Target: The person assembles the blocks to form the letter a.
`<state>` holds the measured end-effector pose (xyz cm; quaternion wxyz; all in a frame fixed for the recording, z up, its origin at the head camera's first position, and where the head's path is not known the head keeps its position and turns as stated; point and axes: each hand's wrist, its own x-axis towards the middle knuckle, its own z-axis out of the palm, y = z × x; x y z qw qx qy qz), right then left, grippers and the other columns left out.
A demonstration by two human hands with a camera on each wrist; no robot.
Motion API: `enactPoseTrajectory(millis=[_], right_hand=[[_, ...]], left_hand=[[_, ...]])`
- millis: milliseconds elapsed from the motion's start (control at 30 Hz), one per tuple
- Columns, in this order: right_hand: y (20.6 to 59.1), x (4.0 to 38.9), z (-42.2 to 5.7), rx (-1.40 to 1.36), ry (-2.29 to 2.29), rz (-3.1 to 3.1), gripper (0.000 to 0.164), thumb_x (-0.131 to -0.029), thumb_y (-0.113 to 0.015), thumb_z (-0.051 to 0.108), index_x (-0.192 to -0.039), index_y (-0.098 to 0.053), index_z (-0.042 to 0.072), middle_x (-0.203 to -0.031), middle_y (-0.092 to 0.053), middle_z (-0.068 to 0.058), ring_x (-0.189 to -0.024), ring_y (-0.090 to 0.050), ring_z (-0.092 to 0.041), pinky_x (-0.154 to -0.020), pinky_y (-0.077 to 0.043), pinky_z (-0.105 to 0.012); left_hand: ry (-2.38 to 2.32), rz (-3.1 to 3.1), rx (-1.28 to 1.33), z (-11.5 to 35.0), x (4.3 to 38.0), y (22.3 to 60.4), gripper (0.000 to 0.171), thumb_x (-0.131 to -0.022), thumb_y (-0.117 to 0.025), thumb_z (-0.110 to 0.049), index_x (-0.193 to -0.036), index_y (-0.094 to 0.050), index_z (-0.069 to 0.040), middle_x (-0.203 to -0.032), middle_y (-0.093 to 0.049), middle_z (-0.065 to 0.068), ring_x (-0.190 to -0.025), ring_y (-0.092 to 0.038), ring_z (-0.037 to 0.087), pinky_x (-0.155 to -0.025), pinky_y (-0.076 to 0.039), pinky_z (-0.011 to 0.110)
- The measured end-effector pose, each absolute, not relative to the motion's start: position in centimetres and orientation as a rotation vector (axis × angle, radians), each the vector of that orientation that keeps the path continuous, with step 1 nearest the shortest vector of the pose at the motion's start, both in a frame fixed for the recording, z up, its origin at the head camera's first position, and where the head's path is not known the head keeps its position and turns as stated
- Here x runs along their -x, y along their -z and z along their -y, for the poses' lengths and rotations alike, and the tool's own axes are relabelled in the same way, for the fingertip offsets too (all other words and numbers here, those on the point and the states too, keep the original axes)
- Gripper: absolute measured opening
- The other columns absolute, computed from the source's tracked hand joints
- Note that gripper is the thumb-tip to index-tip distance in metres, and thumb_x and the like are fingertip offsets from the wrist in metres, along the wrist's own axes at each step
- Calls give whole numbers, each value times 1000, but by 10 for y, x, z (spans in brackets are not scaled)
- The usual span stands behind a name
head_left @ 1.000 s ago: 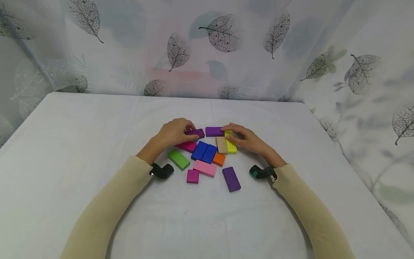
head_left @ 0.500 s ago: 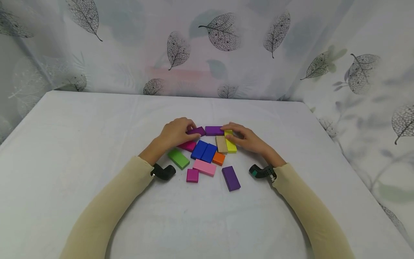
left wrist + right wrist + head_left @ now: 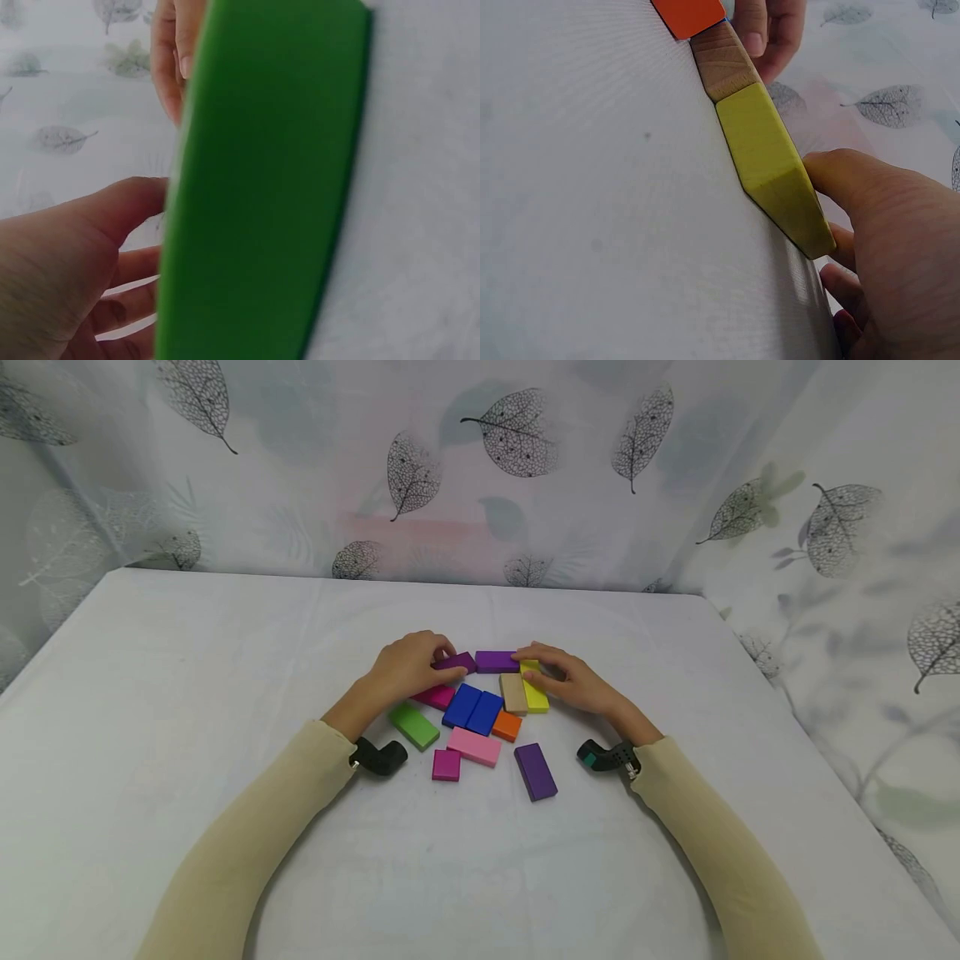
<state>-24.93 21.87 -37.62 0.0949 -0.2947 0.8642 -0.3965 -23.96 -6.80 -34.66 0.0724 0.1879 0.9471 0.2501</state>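
My left hand (image 3: 414, 662) pinches a dark purple block (image 3: 459, 662) between thumb and fingers, at the far left of a cluster of colored wooden blocks. Its fingers partly cover the block. Over a magenta block (image 3: 437, 697) lies that hand's thumb side. My right hand (image 3: 572, 681) rests at the cluster's far right corner. Its thumb touches the yellow block (image 3: 769, 157), while its forefinger reaches the right end of a flat purple block (image 3: 497, 662). The dark purple block's right end is right at that flat one. A plain wood block (image 3: 513, 693) stands against the yellow one.
Two blue blocks (image 3: 463, 706) lie mid-cluster, with an orange block (image 3: 507, 726) to their right. Nearer me are a pink block (image 3: 474, 747), a small magenta square (image 3: 446, 766) and a separate purple block (image 3: 536, 772). A green block (image 3: 255, 180) fills the left wrist view.
My left hand has shifted slightly right with the dark purple block, bringing its end up to the flat purple block. The right hand and the other blocks stay put.
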Motion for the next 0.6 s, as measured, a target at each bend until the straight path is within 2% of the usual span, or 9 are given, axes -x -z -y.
enactPoseTrajectory(millis=[300, 600], right_hand=[[348, 231, -210, 870, 1172, -2552, 38, -99, -52, 1, -136, -50, -8, -146, -43, -26, -146, -18, -42, -117, -14, -55], [344, 228, -209, 822, 1191, -2520, 39, -100, -52, 6, -138, -50, -4, -148, -42, -22, -147, -18, -38, -117, -13, -54]], left_hand=[[-728, -2957, -566, 60, 239, 341, 49, -94, -60, -43, -130, -59, -10, -121, -61, 12, -113, -56, 28, -97, -43, 48], [-679, -2969, -712, 45, 230, 326, 41, -94, -62, -38, -124, -64, -10, -120, -62, 10, -113, -57, 27, -94, -44, 46]])
